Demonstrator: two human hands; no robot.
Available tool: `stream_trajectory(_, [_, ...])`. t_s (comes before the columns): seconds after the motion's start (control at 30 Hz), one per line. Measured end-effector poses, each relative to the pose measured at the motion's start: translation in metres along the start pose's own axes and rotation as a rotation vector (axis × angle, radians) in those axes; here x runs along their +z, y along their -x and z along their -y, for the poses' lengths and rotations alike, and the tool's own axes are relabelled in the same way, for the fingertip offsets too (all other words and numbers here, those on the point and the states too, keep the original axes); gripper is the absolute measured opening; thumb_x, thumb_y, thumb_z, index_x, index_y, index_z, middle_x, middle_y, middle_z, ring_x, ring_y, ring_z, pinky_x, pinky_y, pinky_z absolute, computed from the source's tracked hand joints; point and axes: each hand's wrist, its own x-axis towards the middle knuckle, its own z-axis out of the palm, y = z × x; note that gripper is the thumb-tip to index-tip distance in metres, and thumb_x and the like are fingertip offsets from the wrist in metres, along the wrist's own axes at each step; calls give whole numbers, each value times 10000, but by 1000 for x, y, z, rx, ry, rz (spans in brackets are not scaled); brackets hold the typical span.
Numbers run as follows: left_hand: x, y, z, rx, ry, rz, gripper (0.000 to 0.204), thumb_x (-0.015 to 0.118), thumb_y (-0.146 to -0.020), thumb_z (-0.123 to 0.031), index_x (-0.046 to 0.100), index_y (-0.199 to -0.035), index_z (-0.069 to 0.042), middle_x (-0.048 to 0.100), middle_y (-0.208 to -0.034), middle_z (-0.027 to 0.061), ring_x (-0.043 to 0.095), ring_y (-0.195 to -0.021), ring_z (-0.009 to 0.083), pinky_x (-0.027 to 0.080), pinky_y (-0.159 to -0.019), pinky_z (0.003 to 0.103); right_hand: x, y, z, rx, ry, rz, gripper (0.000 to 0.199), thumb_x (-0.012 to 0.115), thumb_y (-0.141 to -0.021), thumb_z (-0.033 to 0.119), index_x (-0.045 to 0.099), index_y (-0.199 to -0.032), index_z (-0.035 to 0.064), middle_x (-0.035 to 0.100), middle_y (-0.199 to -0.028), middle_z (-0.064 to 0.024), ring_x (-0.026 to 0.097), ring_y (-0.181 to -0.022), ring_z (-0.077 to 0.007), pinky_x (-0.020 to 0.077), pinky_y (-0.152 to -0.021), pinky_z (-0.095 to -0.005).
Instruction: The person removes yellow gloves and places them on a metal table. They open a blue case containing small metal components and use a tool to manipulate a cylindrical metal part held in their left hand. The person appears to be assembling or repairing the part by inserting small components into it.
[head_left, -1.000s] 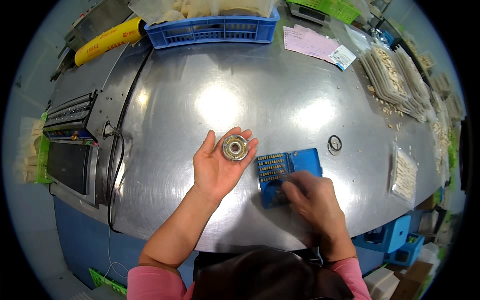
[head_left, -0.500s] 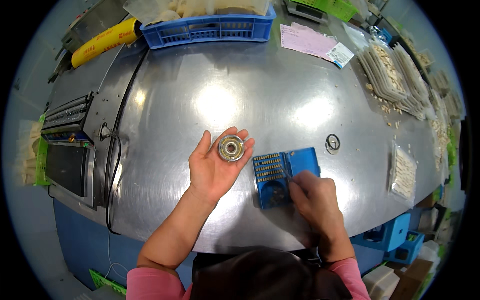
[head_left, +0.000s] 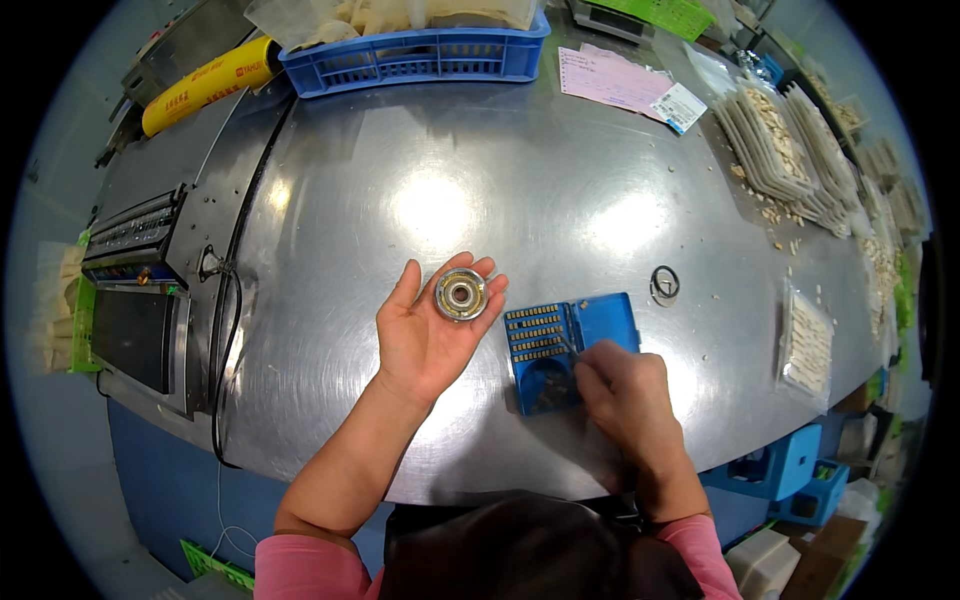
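My left hand (head_left: pixel 428 335) is palm up above the steel table, cradling a round metal wheel (head_left: pixel 461 294) with a hole in its middle on its fingers. To the right lies an open blue case (head_left: pixel 608 318). Rows of small brass-coloured type blocks (head_left: pixel 536 333) fill its upper left part, and a round well below holds loose dark bits. My right hand (head_left: pixel 625 390) is closed around thin metal tweezers (head_left: pixel 568 346), whose tip is at the right end of the rows. Whether the tip grips a block is too small to tell.
A black ring (head_left: pixel 664 283) lies right of the case. Bagged trays of pale pieces (head_left: pixel 770 150) and a flat pack (head_left: pixel 806 342) stand along the right. At the back are a blue crate (head_left: pixel 420 58) and pink paper (head_left: pixel 612 82). A black machine (head_left: pixel 135 240) with a cable stands left.
Very little differs. Both hands keep their places and holds, and the tweezers stay at the rows of type blocks with only a slight shift.
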Motion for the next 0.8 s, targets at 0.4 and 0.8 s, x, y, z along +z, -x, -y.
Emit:
stream_trajectory(0.4, [1,1,0,1,-2,-8,557,376,-988,-418,461,-1235,73,452,-1296,281,381,-1279,432,348,-1083,508,5,0,1,-3,-56,5,58,629,-786,52,614,-734,31,594,-574,-144,606,-511,-318,478,-491,-386])
stream_trajectory(0.8, [1,1,0,3,1,-21,552,368,-991,-416,463,-1236,71,452,-1304,276,378,-1281,434,348,-1079,510,6,0,2,38,-58,47,55,639,-791,77,645,-778,23,606,-608,-168,623,-532,-311,484,-505,-347])
